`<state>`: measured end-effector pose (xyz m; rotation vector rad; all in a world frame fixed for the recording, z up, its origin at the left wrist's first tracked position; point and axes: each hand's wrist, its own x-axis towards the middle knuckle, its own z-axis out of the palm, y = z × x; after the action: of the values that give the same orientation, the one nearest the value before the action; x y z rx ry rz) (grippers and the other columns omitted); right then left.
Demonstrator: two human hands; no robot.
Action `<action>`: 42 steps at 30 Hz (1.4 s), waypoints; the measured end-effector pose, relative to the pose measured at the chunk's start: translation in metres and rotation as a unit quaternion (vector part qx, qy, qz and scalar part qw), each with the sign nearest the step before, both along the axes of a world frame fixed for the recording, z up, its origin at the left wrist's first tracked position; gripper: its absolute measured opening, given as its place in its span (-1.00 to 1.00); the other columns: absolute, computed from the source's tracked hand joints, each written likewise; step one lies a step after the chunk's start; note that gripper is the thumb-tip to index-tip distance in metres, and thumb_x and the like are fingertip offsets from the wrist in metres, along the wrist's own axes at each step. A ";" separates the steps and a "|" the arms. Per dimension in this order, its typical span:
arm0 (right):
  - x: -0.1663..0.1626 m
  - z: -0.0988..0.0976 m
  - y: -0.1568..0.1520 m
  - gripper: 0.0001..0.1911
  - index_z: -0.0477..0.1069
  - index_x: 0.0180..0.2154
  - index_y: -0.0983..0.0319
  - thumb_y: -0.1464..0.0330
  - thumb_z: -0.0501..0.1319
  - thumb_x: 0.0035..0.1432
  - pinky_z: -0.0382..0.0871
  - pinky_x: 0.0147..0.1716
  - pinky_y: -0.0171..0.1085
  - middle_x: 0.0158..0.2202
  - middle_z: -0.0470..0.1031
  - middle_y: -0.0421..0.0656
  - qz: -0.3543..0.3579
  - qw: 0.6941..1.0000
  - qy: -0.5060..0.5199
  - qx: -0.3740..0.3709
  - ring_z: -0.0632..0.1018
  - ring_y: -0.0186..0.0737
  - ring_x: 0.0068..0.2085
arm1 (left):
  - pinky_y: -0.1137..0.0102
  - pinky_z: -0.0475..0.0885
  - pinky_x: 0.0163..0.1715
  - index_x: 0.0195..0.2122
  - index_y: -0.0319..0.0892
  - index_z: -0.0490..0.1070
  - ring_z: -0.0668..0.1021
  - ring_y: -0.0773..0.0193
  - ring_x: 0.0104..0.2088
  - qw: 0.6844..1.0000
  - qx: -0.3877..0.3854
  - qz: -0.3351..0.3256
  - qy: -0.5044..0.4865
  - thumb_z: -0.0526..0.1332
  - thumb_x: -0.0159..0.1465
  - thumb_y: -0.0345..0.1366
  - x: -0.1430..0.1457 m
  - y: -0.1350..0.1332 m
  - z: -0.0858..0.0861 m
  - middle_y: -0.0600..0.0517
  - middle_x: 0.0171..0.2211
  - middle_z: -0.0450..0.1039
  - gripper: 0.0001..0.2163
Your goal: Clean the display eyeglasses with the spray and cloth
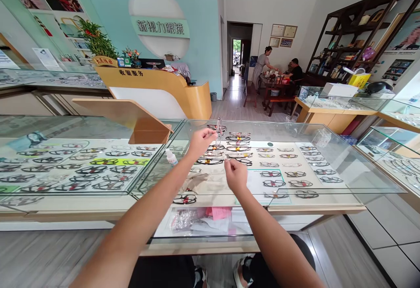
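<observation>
My left hand (201, 141) is over the glass display case, its thumb and fingers pinching a thin-framed pair of glasses (219, 127) held upright. My right hand (236, 176) is closed, lower and to the right above the case. Whatever its curled fingers may hold is hidden. Beyond and between the hands, several pairs of glasses lie in rows, among them a dark-framed pair (210, 161). A small white bottle (171, 157) stands left of my left forearm.
The glass-topped display case (315, 200) spans the front. A tilted brown board (121, 109) stands on the left case. Behind are a yellow-and-white counter (197, 100), and two people at a table (274, 80). Another display case (334, 109) stands at right.
</observation>
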<state>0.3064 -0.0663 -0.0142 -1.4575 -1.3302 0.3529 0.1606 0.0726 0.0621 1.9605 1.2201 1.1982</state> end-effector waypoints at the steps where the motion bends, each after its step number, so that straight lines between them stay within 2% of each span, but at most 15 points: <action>1: 0.004 0.000 0.003 -0.46 0.05 -0.56 0.13 0.05 0.07 0.43 -0.02 -0.44 -0.23 -0.60 0.05 -0.31 -0.008 0.999 0.038 0.004 0.11 -0.29 -0.49 | 0.35 0.17 -0.47 -0.26 -0.12 0.60 0.26 0.32 -0.56 0.998 -0.029 -0.016 -0.055 0.33 0.27 0.03 0.002 -0.014 -0.007 0.16 -0.62 0.17 -0.70; 4: 0.013 -0.001 0.008 -0.52 0.19 -0.51 0.13 0.02 0.10 0.39 0.06 -0.43 -0.25 -0.58 0.07 -0.32 -0.004 0.991 0.136 0.008 0.15 -0.28 -0.47 | 0.38 0.12 -0.53 -0.26 -0.11 0.55 0.22 0.36 -0.57 0.979 -0.105 -0.056 -0.165 0.37 0.24 0.04 0.006 -0.049 -0.029 0.16 -0.59 0.19 -0.69; 7: 0.016 -0.001 0.009 -0.59 0.36 -0.41 0.15 0.01 0.16 0.36 0.05 -0.44 -0.26 -0.58 0.10 -0.35 0.017 0.982 0.186 0.009 0.15 -0.29 -0.49 | 0.39 0.11 -0.54 -0.30 -0.11 0.52 0.20 0.39 -0.57 0.964 -0.139 -0.074 -0.215 0.40 0.21 0.02 0.007 -0.069 -0.042 0.17 -0.57 0.18 -0.70; 13: 0.013 -0.003 -0.003 -0.60 0.52 -0.25 0.18 -0.03 0.25 0.29 -0.05 -0.46 -0.25 -0.61 -0.02 -0.41 0.106 0.976 0.192 -0.010 0.05 -0.32 -0.53 | 0.40 0.13 -0.53 -0.31 -0.13 0.53 0.20 0.39 -0.56 0.965 -0.146 -0.080 -0.204 0.43 0.17 0.06 0.001 -0.082 -0.053 0.19 -0.59 0.13 -0.66; 20: 0.012 0.000 -0.015 -0.54 0.50 -0.30 0.19 -0.09 0.28 0.22 0.00 -0.45 -0.25 -0.58 -0.02 -0.39 0.123 0.975 0.186 -0.014 0.06 -0.33 -0.50 | 0.37 0.11 -0.50 -0.29 -0.10 0.53 0.15 0.38 -0.56 0.963 -0.157 -0.102 -0.192 0.42 0.18 0.07 0.001 -0.092 -0.067 0.21 -0.59 0.03 -0.66; 23: 0.012 0.002 -0.018 -0.51 0.51 -0.29 0.18 -0.13 0.30 0.17 0.00 -0.46 -0.25 -0.58 0.00 -0.38 0.135 0.971 0.194 -0.025 0.06 -0.33 -0.50 | 0.36 0.24 -0.43 -0.29 -0.11 0.54 0.28 0.34 -0.49 0.964 -0.136 -0.111 -0.199 0.43 0.16 0.05 0.000 -0.093 -0.068 0.15 -0.52 0.25 -0.67; 26: 0.012 0.004 -0.020 -0.51 0.52 -0.31 0.17 -0.14 0.33 0.14 0.00 -0.45 -0.24 -0.57 0.00 -0.37 0.145 0.970 0.195 -0.023 0.07 -0.32 -0.49 | 0.33 0.40 -0.26 -0.32 -0.13 0.53 0.45 0.28 -0.35 0.963 -0.120 -0.116 -0.210 0.43 0.16 0.00 0.000 -0.094 -0.068 0.05 -0.35 0.50 -0.70; 32: 0.013 0.005 -0.024 -0.53 0.54 -0.33 0.18 -0.11 0.34 0.15 0.00 -0.46 -0.24 -0.58 -0.01 -0.37 0.145 0.970 0.194 -0.021 0.06 -0.32 -0.49 | 0.27 0.47 -0.05 -0.31 -0.12 0.53 0.59 0.16 -0.15 0.961 -0.128 -0.119 -0.216 0.41 0.20 -0.02 -0.001 -0.097 -0.068 -0.01 -0.23 0.62 -0.73; 37: 0.017 0.004 -0.025 -0.54 0.54 -0.31 0.18 -0.09 0.28 0.23 0.07 -0.46 -0.25 -0.59 0.03 -0.38 0.096 0.981 0.165 -0.017 0.12 -0.32 -0.52 | 0.23 0.49 0.00 -0.28 -0.11 0.49 0.64 0.07 -0.05 0.962 -0.141 -0.108 -0.206 0.39 0.20 0.08 -0.002 -0.096 -0.070 -0.07 -0.18 0.66 -0.65; 40: 0.021 0.003 -0.027 -0.60 0.56 -0.24 0.17 -0.02 0.22 0.32 0.17 -0.43 -0.25 -0.60 0.30 -0.34 0.011 0.993 0.114 -0.036 0.30 -0.29 -0.54 | 0.21 0.50 0.06 -0.26 -0.12 0.48 0.66 0.06 -0.03 0.965 -0.132 -0.113 -0.194 0.38 0.20 0.12 -0.002 -0.093 -0.073 -0.08 -0.19 0.67 -0.61; 42: 0.024 0.003 -0.027 -0.64 0.57 -0.18 0.16 0.03 0.19 0.36 0.29 -0.34 -0.24 -0.50 0.56 -0.24 -0.048 0.994 0.087 -0.043 0.49 -0.22 -0.47 | 0.20 0.49 0.09 -0.26 -0.12 0.48 0.67 0.06 -0.04 0.966 -0.126 -0.119 -0.190 0.39 0.21 0.11 -0.003 -0.090 -0.075 -0.08 -0.19 0.67 -0.62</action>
<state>0.3304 -0.0933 -0.0116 -1.5210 -1.1141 0.4682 0.1577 -0.0179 -0.0131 1.5505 0.8651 1.1634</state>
